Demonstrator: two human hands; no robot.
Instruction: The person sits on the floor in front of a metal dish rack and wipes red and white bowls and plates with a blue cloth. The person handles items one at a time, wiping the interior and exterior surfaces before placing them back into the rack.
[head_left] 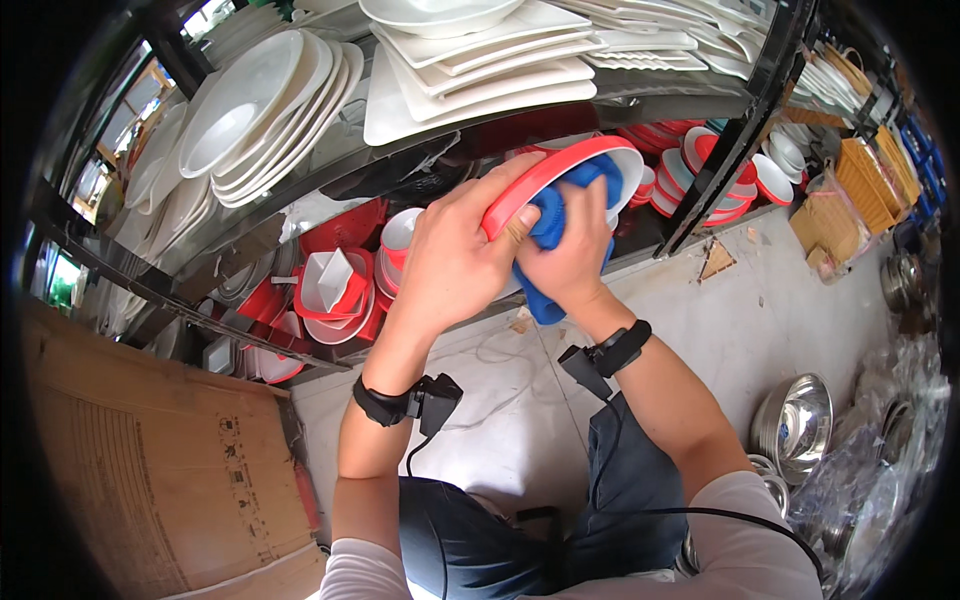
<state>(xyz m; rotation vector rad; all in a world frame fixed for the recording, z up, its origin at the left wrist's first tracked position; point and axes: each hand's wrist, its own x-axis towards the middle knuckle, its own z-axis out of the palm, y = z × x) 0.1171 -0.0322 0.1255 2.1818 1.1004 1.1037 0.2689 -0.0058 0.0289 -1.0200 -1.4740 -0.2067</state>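
Note:
My left hand (455, 250) grips the edge of a round dish (515, 195), red outside and white inside, its thumb over the rim. The dish is held up tilted on its side in front of the lower shelf, its white inside facing right. In my right hand (565, 255) is a bunched blue cloth (543, 302), pressed against the inside of the dish. Part of the cloth hangs below my fingers. Behind the hands, red and white bowls and dishes (335, 285) sit stacked on the lower shelf.
White plates (250, 110) and square platters (480, 85) crowd the upper shelf, above a dark metal edge (660, 105). A large cardboard box (150, 450) stands at left. Steel bowls (800, 415) and clear plastic wrap (880, 490) lie on the right, near wicker baskets (865, 185).

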